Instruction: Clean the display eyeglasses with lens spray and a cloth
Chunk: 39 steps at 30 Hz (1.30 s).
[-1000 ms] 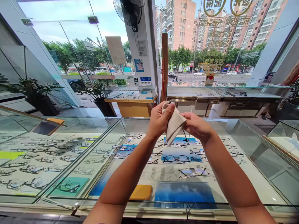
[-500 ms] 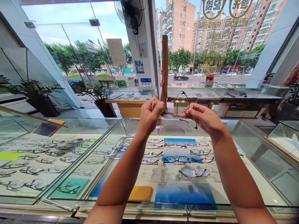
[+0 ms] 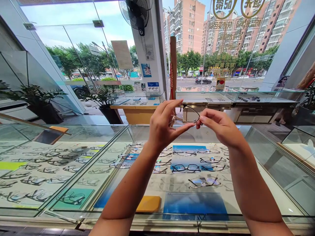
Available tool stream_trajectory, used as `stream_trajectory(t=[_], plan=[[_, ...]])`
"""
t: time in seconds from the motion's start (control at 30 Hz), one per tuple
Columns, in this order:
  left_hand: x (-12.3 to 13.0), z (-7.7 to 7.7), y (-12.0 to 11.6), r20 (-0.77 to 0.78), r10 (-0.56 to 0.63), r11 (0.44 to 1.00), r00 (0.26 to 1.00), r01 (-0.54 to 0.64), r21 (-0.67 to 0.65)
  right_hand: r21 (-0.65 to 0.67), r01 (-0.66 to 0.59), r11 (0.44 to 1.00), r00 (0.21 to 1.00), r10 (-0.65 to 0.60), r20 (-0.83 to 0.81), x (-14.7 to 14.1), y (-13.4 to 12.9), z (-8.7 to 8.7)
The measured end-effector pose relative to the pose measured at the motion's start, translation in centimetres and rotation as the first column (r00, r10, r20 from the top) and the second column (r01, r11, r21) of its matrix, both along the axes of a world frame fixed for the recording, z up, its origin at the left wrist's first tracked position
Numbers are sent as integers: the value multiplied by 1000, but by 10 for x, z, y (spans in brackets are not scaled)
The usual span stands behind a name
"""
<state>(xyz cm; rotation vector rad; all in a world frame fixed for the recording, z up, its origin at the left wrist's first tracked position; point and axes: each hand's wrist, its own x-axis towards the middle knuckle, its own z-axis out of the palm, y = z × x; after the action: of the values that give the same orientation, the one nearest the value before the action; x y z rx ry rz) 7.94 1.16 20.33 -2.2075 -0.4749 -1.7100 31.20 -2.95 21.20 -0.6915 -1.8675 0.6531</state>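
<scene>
My right hand [image 3: 218, 126] pinches a pair of thin dark-framed eyeglasses [image 3: 199, 113] between thumb and fingers, raised over the glass display case. Close on its left is my left hand [image 3: 163, 123], thumb stretched toward the frame and fingers spread above it. The left fingertips reach the near side of the eyeglasses, though whether they touch I cannot tell. Part of the frame is hidden behind the hands. Beneath, several eyeglasses [image 3: 186, 168] lie in rows inside the case, some upon blue cards [image 3: 194, 205].
The glass display case [image 3: 128, 126] spans the front, with a yellow-orange case [image 3: 149, 204] inside. More eyeglasses fill the left section [image 3: 46, 169]. Farther back stand a wooden post [image 3: 173, 65], potted plants [image 3: 105, 108] and other counters [image 3: 137, 114] before the windows.
My left hand has opened from a closed fist around something pale and moved right to the eyeglasses. The eyeglasses have turned in my right hand, which stays nearly in place.
</scene>
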Motion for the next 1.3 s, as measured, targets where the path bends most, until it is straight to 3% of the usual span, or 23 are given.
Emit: stream_trajectory(t=[0.17, 0.27, 0.33, 0.43, 0.53, 0.97, 1.3], plan=[[-2, 2, -7, -4, 51, 999, 999, -51, 1, 83, 81, 993, 993, -87, 77, -2, -17, 6], [-2, 3, -11, 44, 49, 998, 998, -51, 33, 179, 177, 968, 981, -187, 41, -6, -25, 7], [-2, 3, -13, 99, 73, 996, 992, -78, 44, 300, 317, 900, 947, -319, -45, -8, -29, 8], [-4, 3, -15, 229, 125, 991, 965, -134, 24, 453, 520, 724, 846, -509, -157, -9, -35, 8], [-9, 2, -17, 326, 149, 988, 934, -150, -23, 511, 588, 628, 780, -607, -152, -8, -42, 8], [-12, 11, -36, 349, 198, 979, 916, -167, -118, 479, 682, 553, 700, -683, -208, -23, -53, 3], [-11, 10, -30, 351, 118, 982, 929, -57, -180, 446, 683, 578, 718, -643, -266, -18, -40, -4]])
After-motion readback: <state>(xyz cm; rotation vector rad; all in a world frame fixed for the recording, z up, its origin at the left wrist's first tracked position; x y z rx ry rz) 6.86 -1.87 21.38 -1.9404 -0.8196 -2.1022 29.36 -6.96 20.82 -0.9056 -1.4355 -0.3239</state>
